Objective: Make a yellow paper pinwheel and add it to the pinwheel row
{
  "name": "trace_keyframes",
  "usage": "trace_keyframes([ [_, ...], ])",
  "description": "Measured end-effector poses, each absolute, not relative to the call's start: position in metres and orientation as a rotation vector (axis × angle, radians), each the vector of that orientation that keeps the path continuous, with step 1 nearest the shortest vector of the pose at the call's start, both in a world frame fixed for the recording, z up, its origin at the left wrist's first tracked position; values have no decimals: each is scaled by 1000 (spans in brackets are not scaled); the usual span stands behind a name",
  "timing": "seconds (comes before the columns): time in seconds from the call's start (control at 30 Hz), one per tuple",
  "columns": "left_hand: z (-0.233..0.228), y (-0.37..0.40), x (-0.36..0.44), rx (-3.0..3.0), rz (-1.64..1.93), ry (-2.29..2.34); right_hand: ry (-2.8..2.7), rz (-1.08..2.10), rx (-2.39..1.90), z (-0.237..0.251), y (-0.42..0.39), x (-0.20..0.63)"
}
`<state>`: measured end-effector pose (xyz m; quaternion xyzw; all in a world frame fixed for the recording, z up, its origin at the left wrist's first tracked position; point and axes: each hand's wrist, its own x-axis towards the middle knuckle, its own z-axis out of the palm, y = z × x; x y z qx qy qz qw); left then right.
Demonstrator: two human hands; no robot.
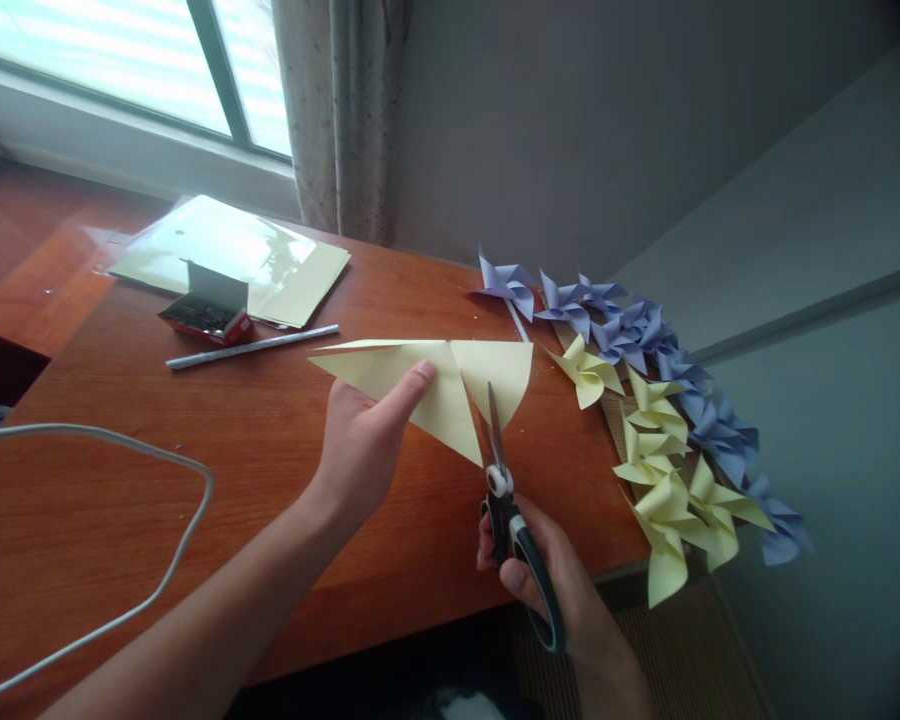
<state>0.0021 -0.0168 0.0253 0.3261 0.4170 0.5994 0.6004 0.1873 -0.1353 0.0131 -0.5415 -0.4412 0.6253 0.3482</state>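
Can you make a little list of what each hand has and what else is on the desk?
left hand: holds folded yellow paper
right hand: holds scissors, blades in the paper
desk: wooden
right edge: yellow pinwheels, purple pinwheels
far left: paper sheets, small box, stick
near left: grey cable

The left hand (pixel 364 440) reaches forward from a bare forearm, thumb stretched out flat and pointing right, fingers curled under in a pinch. The right hand (pixel 547 585) sits lower and nearer — fingers closed through loops, wrist bent upward.
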Motion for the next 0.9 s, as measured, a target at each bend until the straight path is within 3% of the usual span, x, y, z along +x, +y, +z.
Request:
trace_keyframes([
  [0.3,26,-9,2,529,1426,813,-999,1573,-1280,0,-145,231],
  [0.53,22,-13,-3,635,1038,584,-562,1520,-1055,0,-114,222],
  [0.7,18,-16,-9,809,732,492,-552,1512,-1161,11,-102,220],
  [0.9,22,-15,-8,822,656,515,-519,1234,-1246,12,-97,209],
])
